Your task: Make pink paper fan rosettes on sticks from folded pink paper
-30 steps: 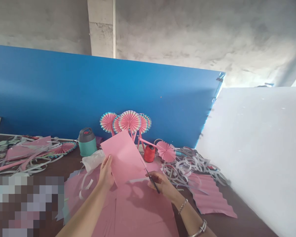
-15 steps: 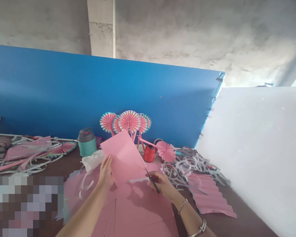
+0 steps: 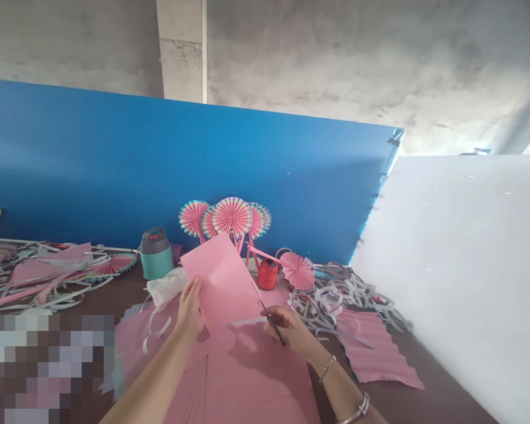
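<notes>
A sheet of pink paper (image 3: 223, 277) is held up at a tilt by my left hand (image 3: 191, 309), which is closed on its left edge with the thumb on top. My right hand (image 3: 291, 333) grips a pair of scissors (image 3: 271, 325) by dark handles, the blades pointing up and left along the sheet's right edge. I cannot tell how far apart the blades are. More pink paper (image 3: 256, 388) lies flat beneath both hands, with a pale strip (image 3: 247, 321) near the scissors.
Pink pleated paper fans (image 3: 232, 217) stand against the blue partition (image 3: 115, 159). A red thread spool (image 3: 267, 275) and a teal container (image 3: 156, 259) are in front. White paper strips (image 3: 335, 297) are heaped right, beside wavy pink paper (image 3: 375, 347). Another tangle of strips (image 3: 66, 282) lies left.
Almost nothing differs. The held pink sheet has shifted very slightly to the right; both hands keep their grips and the scissors stay at its right edge.
</notes>
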`<control>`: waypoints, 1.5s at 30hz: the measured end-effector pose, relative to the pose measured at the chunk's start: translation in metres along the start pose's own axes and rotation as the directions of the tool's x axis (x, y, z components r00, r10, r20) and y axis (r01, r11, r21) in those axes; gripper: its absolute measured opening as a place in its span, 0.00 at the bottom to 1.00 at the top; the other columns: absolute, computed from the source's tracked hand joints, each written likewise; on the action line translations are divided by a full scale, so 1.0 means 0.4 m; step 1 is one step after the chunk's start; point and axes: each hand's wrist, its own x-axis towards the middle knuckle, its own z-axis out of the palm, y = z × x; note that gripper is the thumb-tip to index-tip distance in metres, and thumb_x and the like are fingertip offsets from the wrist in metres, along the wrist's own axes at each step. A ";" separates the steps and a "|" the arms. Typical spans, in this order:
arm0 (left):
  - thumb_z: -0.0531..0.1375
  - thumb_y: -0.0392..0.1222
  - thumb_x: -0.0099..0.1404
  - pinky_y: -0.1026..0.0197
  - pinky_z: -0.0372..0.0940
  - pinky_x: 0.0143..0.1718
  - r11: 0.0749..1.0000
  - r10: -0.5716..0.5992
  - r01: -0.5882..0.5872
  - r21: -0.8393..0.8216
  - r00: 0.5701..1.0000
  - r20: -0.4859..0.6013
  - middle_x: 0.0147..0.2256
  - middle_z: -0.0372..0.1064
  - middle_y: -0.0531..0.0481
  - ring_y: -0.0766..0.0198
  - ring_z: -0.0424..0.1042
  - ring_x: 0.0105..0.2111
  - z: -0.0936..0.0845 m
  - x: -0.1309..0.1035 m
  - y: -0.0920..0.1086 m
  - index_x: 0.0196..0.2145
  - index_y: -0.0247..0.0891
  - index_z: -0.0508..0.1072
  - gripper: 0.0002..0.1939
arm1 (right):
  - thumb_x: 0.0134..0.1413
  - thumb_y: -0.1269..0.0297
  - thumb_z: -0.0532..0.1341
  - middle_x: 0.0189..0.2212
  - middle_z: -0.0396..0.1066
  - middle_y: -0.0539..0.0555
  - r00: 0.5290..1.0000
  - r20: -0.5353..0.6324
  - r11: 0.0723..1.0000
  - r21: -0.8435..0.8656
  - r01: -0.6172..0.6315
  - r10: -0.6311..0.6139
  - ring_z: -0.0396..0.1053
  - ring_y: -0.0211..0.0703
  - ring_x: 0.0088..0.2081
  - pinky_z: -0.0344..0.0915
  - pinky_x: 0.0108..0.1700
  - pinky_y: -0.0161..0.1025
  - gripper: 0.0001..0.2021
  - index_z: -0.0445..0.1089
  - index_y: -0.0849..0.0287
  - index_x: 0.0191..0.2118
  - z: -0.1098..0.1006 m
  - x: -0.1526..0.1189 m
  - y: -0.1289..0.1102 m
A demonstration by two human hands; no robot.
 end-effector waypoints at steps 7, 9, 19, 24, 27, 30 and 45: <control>0.59 0.36 0.58 0.66 0.65 0.25 0.998 -0.054 0.053 -0.037 0.999 -0.006 0.25 0.70 0.57 0.69 0.69 0.21 0.009 -0.010 0.007 0.32 0.41 0.72 0.03 | 0.40 0.52 0.66 0.21 0.58 0.46 1.000 -0.013 1.000 -0.020 -0.006 0.006 0.57 0.33 0.23 0.53 0.23 0.32 0.20 0.69 0.59 0.38 0.000 -0.001 -0.001; 0.59 0.36 0.58 0.66 0.65 0.25 0.998 -0.056 0.056 -0.032 0.998 -0.007 0.24 0.69 0.57 0.70 0.68 0.20 0.010 -0.012 0.009 0.32 0.41 0.72 0.03 | 0.40 0.52 0.66 0.21 0.58 0.46 1.000 -0.011 1.000 -0.020 -0.008 0.008 0.57 0.33 0.22 0.53 0.23 0.31 0.20 0.69 0.60 0.38 0.001 -0.001 -0.003; 0.62 0.40 0.55 0.67 0.64 0.26 0.999 -0.043 0.043 -0.023 0.999 0.007 0.26 0.70 0.58 0.70 0.69 0.22 -0.012 0.018 -0.014 0.32 0.42 0.71 0.05 | 0.37 0.53 0.67 0.20 0.58 0.45 0.998 -0.035 0.999 -0.009 -0.047 0.046 0.57 0.32 0.21 0.52 0.22 0.31 0.21 0.69 0.61 0.38 0.002 -0.003 -0.009; 0.62 0.38 0.56 0.66 0.65 0.27 0.999 -0.035 0.035 -0.037 0.999 0.011 0.26 0.70 0.57 0.70 0.70 0.22 -0.010 0.012 -0.010 0.33 0.41 0.71 0.06 | 0.36 0.53 0.68 0.21 0.60 0.45 0.998 -0.036 0.998 0.005 -0.060 0.061 0.58 0.32 0.21 0.54 0.22 0.32 0.22 0.69 0.61 0.37 0.004 -0.003 -0.010; 0.62 0.38 0.56 0.66 0.65 0.27 0.998 -0.039 0.040 -0.039 0.999 0.018 0.25 0.70 0.57 0.71 0.69 0.21 -0.009 0.009 -0.008 0.33 0.41 0.72 0.05 | 0.35 0.54 0.68 0.20 0.59 0.44 0.997 -0.033 0.998 0.019 -0.067 0.068 0.58 0.32 0.21 0.55 0.22 0.32 0.22 0.69 0.61 0.38 0.005 -0.003 -0.013; 0.62 0.38 0.56 0.66 0.65 0.27 0.998 -0.040 0.041 -0.052 0.999 0.012 0.25 0.70 0.57 0.71 0.69 0.21 -0.007 0.008 -0.008 0.32 0.41 0.72 0.05 | 0.34 0.54 0.68 0.19 0.59 0.44 0.996 -0.038 0.997 0.028 -0.077 0.078 0.58 0.32 0.20 0.56 0.22 0.33 0.22 0.69 0.61 0.37 0.005 -0.003 -0.016; 0.62 0.38 0.56 0.67 0.65 0.25 1.000 -0.020 0.020 -0.021 1.000 -0.005 0.27 0.71 0.55 0.70 0.70 0.23 -0.009 0.015 -0.013 0.33 0.41 0.72 0.04 | 0.34 0.56 0.68 0.17 0.58 0.42 0.995 -0.063 0.996 0.039 -0.080 0.083 0.58 0.31 0.18 0.56 0.21 0.33 0.20 0.69 0.61 0.35 0.012 -0.004 -0.026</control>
